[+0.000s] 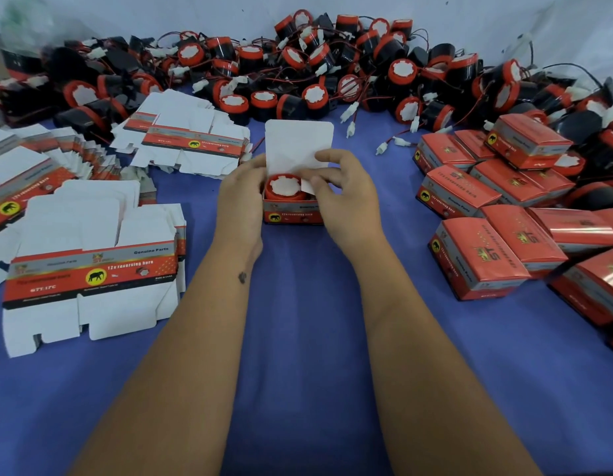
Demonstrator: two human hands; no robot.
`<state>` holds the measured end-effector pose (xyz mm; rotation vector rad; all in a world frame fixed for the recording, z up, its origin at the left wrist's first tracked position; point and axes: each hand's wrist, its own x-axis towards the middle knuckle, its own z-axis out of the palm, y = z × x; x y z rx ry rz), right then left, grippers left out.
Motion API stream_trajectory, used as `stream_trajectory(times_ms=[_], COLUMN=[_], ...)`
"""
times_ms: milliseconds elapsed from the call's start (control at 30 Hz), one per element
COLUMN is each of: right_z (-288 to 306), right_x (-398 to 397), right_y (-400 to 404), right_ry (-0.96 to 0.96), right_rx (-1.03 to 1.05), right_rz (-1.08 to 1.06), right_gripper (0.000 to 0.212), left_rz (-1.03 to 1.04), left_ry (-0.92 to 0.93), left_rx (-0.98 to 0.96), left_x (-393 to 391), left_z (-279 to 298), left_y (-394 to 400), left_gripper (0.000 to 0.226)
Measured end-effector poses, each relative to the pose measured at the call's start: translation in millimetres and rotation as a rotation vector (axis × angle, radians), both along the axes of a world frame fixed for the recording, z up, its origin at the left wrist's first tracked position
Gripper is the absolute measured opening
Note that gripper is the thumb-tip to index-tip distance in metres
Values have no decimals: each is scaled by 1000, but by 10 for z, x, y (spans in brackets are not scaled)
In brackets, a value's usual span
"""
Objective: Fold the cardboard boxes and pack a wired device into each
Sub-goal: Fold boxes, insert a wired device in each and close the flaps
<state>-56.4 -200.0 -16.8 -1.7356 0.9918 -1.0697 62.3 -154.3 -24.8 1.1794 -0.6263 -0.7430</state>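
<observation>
Closing is the step in hand, seen from the head camera: a box [293, 209] stands at the centre of the blue table [298, 338], a wired device [285, 187] already seated inside, its tall lid flap [298, 142] upright at twelve o'clock. The left hand [241, 197] grips the box's nine o'clock wall, fingers curled round it. The right hand [346, 194], at three o'clock, pinches the small side flap [306, 183] and bends it inward over the device. Next, I judge, the lid must fold down and tuck in. Flat blanks [92, 266] lie at nine o'clock, packed boxes [483, 255] at three, loose devices [298, 63] heaped at twelve.
</observation>
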Motion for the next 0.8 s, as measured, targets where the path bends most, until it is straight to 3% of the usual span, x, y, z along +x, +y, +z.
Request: stream_trajectory(times_ms=[100, 200, 267, 467, 567, 700, 800], right_z=[-31, -39, -37, -45, -58, -40, -21], right_x=[21, -16, -33, -39, -67, -75, -72], right_y=[-6, -40, -56, -84, -111, -125, -131], right_ry=[-66, -53, -81, -113, -126, -231, -228], right_rx=[-24, -33, 29, 25, 50, 190, 252], right_rz=[-67, -133, -58, 28, 24, 8, -36], right_gripper=[36, 62, 59, 22, 30, 39, 43], left_rz=[6, -14, 19, 112, 113, 100, 67], left_ry=[-160, -315, -335, -309, -273, 0, 50], left_rx=[32, 43, 41, -3, 13, 8, 29], left_x=[13, -28, -45, -24, -10, 76, 77], left_z=[-46, -68, -74, -88, -86, -24, 4], left_y=[-24, -20, -28, -45, -40, -22, -17], left_gripper=[32, 40, 40, 37, 32, 45, 29])
